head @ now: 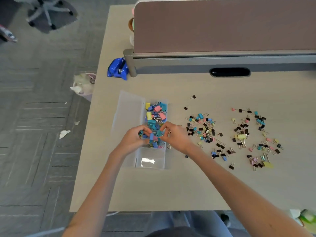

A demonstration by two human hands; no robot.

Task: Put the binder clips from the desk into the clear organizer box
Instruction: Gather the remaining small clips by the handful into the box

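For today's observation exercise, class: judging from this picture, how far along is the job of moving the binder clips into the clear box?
Done: the far compartments of the clear organizer box hold large coloured clips. In hand: the left hand and right hand grip a bunch of clips over the middle compartment. Left: two scattered piles of small clips on the desk; the nearest compartment looks empty.

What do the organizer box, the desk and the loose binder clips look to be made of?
Organizer box: seemingly clear, slightly frosted plastic; see-through walls, a glare patch. Desk: matt pale wood grain, probably laminate. Binder clips: coloured bodies with thin shiny wire handles, likely painted metal.
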